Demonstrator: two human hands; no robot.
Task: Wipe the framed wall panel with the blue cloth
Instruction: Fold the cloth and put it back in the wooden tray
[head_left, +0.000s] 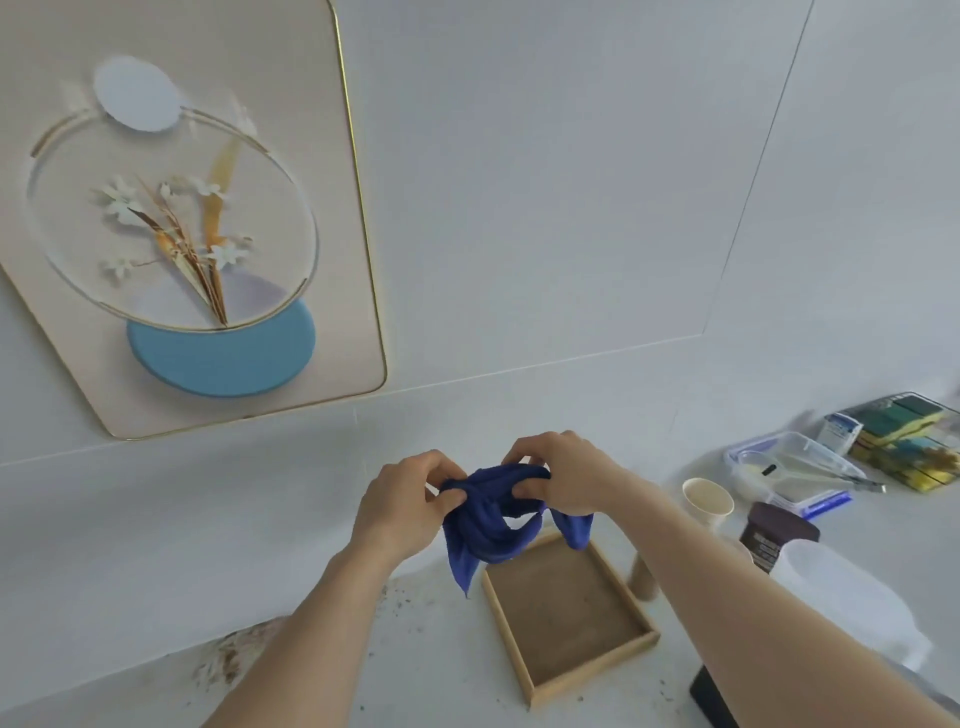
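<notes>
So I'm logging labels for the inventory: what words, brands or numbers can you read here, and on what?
None can be read.
Dark jar: pale print on its label, too blurred to read.
Small white and blue box by the sponges: print too small to read.
Wall panel, blue cloth, wooden tray, paper cup: no text visible.

1. Wall panel (197, 218) up left on wall, above counter (130, 545).
2. Cloth (493, 525) centre, btwn both hands, over tray's (571, 670) far edge.
3. Cup (707, 501), container (795, 467), sponges (904, 441) far right.
</notes>
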